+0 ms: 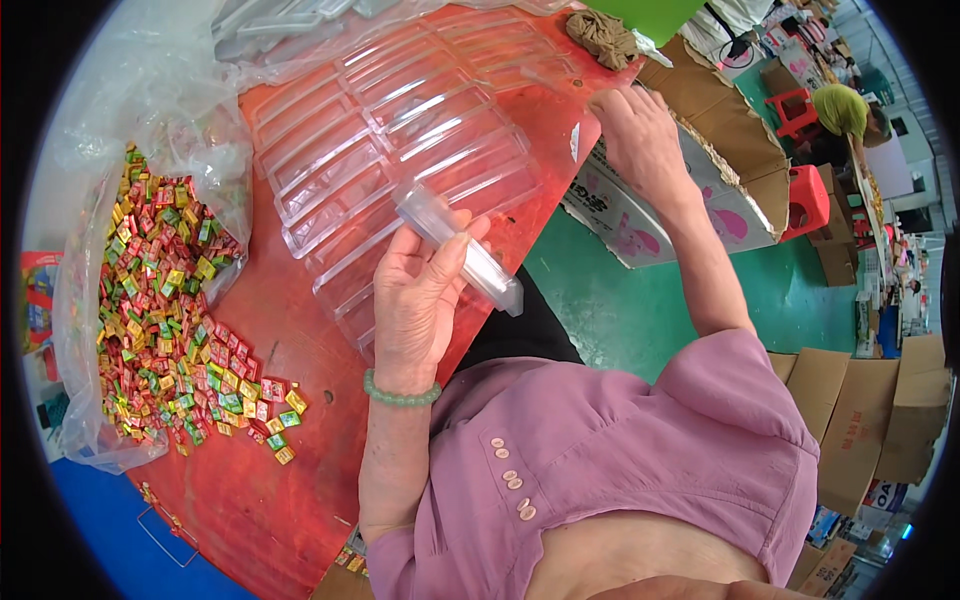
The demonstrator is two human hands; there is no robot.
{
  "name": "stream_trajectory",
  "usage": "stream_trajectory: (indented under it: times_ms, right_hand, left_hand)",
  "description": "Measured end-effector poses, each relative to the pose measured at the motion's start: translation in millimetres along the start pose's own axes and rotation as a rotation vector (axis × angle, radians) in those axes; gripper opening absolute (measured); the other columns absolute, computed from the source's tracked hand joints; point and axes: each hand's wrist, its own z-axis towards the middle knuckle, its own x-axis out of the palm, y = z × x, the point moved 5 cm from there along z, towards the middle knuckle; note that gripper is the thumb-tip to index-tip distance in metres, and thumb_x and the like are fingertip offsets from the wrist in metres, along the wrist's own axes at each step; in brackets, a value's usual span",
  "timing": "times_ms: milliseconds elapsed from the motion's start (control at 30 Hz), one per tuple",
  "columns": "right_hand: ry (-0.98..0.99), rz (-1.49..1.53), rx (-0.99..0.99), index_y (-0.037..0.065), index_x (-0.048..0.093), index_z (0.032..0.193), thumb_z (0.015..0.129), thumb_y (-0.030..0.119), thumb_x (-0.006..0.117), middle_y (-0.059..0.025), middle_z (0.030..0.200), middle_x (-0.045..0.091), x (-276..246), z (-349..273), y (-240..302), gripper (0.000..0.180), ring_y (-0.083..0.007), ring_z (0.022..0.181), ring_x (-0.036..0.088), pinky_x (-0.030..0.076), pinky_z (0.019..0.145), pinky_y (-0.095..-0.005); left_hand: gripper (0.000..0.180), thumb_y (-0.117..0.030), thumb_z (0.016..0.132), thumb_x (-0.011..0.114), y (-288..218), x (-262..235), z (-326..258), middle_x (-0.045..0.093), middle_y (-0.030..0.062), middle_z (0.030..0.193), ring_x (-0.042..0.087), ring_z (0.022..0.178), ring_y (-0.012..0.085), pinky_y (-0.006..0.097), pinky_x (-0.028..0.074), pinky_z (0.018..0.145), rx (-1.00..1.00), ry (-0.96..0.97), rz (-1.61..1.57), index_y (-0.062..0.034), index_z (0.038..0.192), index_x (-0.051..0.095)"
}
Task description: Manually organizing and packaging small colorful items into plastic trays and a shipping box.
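One clear, narrow plastic tube case (458, 247) sits pinched in the left hand (420, 295) above the red table (290, 330); the right hand (640, 135) rests curled at the table edge. A steadier, level hold seems wise.

Pink buttoned blouse (620, 450) (green bead bracelet (400, 395))

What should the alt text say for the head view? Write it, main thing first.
The left hand holds a clear plastic tube over a red table, above rows of clear plastic trays. The right hand rests at the table's far edge by a cardboard box. A heap of small colourful wrapped candies spills from a plastic bag at left.
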Motion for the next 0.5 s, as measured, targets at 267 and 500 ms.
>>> stream_trajectory:
  times_ms: [267, 500]
  right_hand:
    - [0.253, -0.043, -0.147, 0.008, 0.057, 0.106, 0.08, 0.005, 0.059, -0.0073, 0.094, 0.062, 59.5, -11.4, -32.4, 0.026, -0.0264, 0.094, 0.06, 0.044, 0.088, -0.0378]
    - [0.275, -0.048, -0.146, 0.009, 0.056, 0.106, 0.076, 0.001, 0.058, -0.0054, 0.1, 0.064, 75.6, -4.7, -37.0, 0.031, -0.0237, 0.099, 0.061, 0.043, 0.085, -0.0371]
  left_hand:
    - [0.044, -0.006, 0.094, 0.063, 0.0, -0.1, 1.0, 0.06, 0.0139, 0.123, 0.054, 0.125, 0.034, 0.046, 0.047, 0.104, -0.021, 0.028, -0.074, 0.0022, 0.134, 0.046]
    - [0.047, -0.004, 0.093, 0.063, 5.0, -0.2, 0.6, 0.059, 0.0134, 0.125, 0.055, 0.124, 0.0329, 0.044, 0.049, 0.101, -0.055, 0.02, -0.112, 0.0009, 0.136, 0.045]
